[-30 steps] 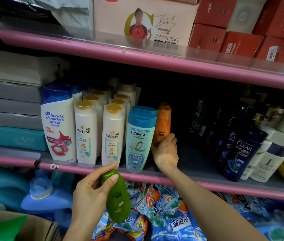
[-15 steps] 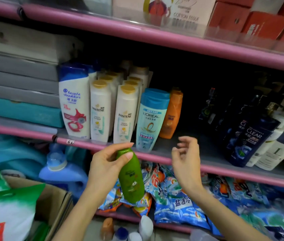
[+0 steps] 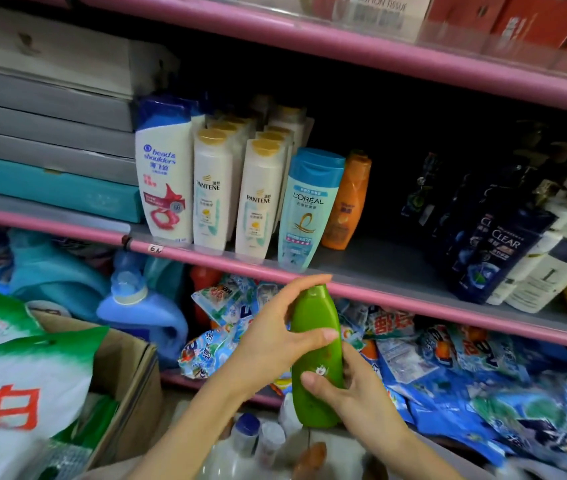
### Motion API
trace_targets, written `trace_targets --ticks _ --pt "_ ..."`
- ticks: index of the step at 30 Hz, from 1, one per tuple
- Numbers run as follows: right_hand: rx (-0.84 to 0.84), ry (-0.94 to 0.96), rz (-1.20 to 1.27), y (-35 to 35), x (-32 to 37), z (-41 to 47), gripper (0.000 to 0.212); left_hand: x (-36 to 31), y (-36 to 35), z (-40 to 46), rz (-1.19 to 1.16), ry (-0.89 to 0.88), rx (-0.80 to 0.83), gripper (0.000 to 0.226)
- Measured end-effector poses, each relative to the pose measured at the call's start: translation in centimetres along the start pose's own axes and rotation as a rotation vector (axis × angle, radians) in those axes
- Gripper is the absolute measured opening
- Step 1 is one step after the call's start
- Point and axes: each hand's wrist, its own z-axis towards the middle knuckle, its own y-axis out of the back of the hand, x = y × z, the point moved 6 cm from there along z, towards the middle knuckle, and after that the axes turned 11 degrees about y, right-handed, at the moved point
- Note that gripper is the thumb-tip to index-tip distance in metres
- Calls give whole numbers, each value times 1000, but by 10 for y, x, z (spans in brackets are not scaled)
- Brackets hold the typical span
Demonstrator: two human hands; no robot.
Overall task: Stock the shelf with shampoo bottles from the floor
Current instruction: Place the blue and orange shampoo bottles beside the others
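A green shampoo bottle (image 3: 315,355) stands upright in front of the pink shelf edge (image 3: 396,299). My left hand (image 3: 275,336) grips its upper part, fingers over the cap and across the front. My right hand (image 3: 355,396) holds its lower part from the right, thumb on the front. On the shelf stand a Head & Shoulders bottle (image 3: 166,178), rows of white Pantene bottles (image 3: 211,192), a blue L'Oreal bottle (image 3: 308,209) and an orange bottle (image 3: 349,202). Several more bottles (image 3: 261,441) lie low down on the floor.
Dark Clear bottles (image 3: 493,254) and white bottles (image 3: 545,271) fill the shelf's right side, with a bare grey gap (image 3: 379,265) between them and the orange bottle. Stacked boxes (image 3: 50,133) sit at left. A cardboard box (image 3: 126,386) of detergent bags stands lower left.
My right hand has come down from near the shelf and taken hold of the green bottle's lower part. The view has tilted further down toward the floor.
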Motion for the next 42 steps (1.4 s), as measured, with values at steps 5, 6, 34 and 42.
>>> trace_targets --ticks 5,6,34,42 --pt "-22 -6 42 1 4 -1 34 -2 -3 -2 111 -36 -63 70" --pt "-20 -7 40 2 5 -2 33 -2 -3 -2 110 -43 -61 69" --pt "-167 232 -198 109 61 162 44 -27 -69 97 390 212 -424 74" --pt "-121 184 -286 119 36 171 48 -26 -59 107 407 269 -445 69"
